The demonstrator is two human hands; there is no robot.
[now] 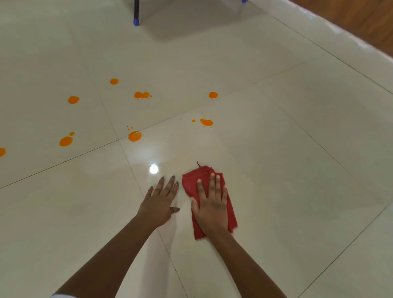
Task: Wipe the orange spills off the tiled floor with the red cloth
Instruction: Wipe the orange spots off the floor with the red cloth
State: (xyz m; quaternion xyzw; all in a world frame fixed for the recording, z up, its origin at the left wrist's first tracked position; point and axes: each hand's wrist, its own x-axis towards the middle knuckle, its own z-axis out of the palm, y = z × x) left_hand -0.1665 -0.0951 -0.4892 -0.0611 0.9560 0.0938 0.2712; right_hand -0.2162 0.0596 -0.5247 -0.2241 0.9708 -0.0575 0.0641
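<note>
A folded red cloth (190,181) lies flat on the glossy cream tiled floor (287,170). My right hand (211,205) presses on it with straight, spread fingers. Just to its left, my left hand (160,203) rests flat on the bare tile, fingers spread. Several orange spills dot the floor beyond the hands: the nearest ones are a blot (134,136) on a grout line and a splash (206,122) ahead of the cloth. More blots lie farther left and back, such as one (66,141) and another (142,95).
A dark furniture leg with a blue foot (136,21) stands at the back, and another blue foot (244,1) shows at the top edge. A white skirting (340,36) and brown wooden surface (361,19) run along the right back.
</note>
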